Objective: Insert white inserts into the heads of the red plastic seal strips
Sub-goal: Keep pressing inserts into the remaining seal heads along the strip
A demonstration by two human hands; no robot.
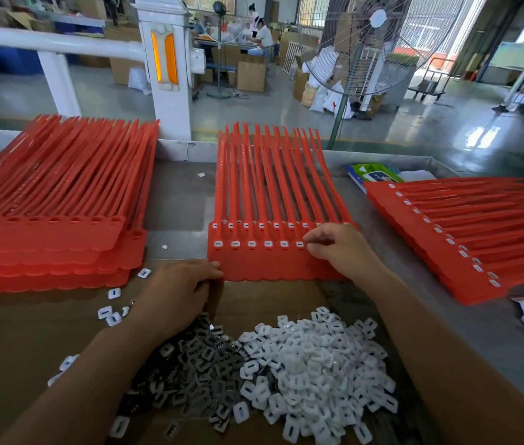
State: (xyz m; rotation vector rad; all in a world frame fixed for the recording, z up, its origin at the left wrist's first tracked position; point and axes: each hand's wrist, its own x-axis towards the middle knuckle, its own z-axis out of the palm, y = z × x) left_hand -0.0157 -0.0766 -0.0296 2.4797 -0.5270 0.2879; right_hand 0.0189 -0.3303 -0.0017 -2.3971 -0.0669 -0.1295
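A sheet of joined red seal strips (267,261) lies in the middle of the table, several of its heads filled with white inserts (251,243). My right hand (337,248) rests on the sheet's right part, its fingertips curled at the head next to the last filled one; whether they pinch an insert is hidden. My left hand (180,290) lies with curled fingers at the sheet's near left corner. A heap of loose white inserts (312,370) sits on the cardboard below, beside a heap of grey metal pieces (196,377).
A thick stack of red strips without inserts (48,239) fills the left side. Strips with inserts (466,239) lie stacked at the right. Loose inserts (111,308) are scattered on the cardboard. A packet (374,175) lies at the back right. A fan stands beyond the table.
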